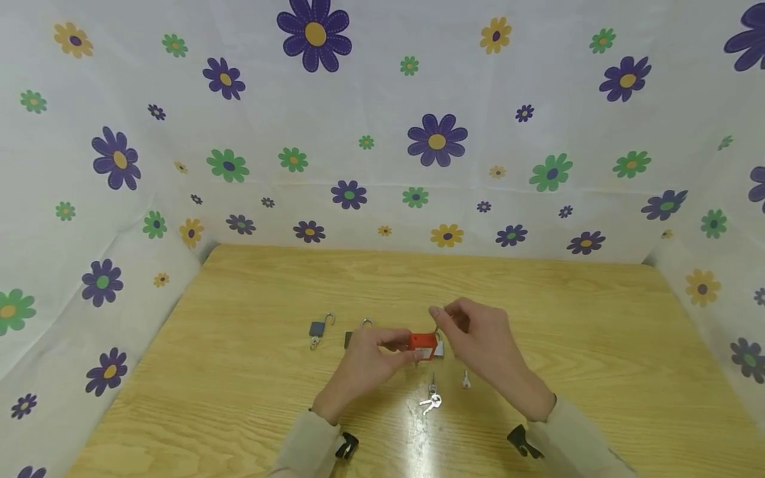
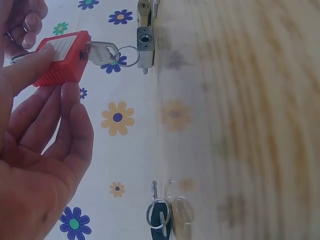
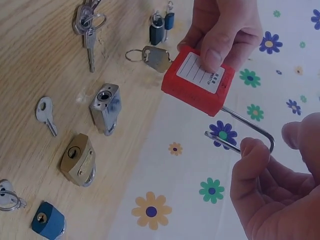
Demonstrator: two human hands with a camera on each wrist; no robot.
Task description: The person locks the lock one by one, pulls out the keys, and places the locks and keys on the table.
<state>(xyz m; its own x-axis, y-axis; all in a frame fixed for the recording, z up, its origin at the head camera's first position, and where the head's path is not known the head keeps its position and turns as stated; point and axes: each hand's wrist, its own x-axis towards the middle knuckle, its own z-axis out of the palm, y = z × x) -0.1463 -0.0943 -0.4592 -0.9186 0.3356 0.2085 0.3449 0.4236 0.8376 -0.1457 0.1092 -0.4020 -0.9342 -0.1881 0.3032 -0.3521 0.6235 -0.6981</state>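
Note:
My left hand (image 1: 370,358) pinches a red padlock (image 3: 197,80) between thumb and fingers, above the table. Its white label faces up beside the thumb. A key (image 2: 101,52) with a split ring sticks out of the lock's bottom. The steel shackle (image 3: 247,121) is open, its free end out of the body. My right hand (image 1: 484,335) is at the shackle's bend, the curled index finger against it and the thumb close by. A silver padlock (image 3: 106,107) stands on the table behind the red one in the head view.
On the wood table (image 1: 239,285) are a brass padlock (image 3: 79,160), a blue padlock (image 3: 49,220), a loose key (image 1: 466,380) and a bunch of keys (image 1: 433,401). Left of my hands lies a blue-grey padlock (image 1: 317,328) with its shackle open. Flowered cloth (image 1: 370,99) surrounds the table.

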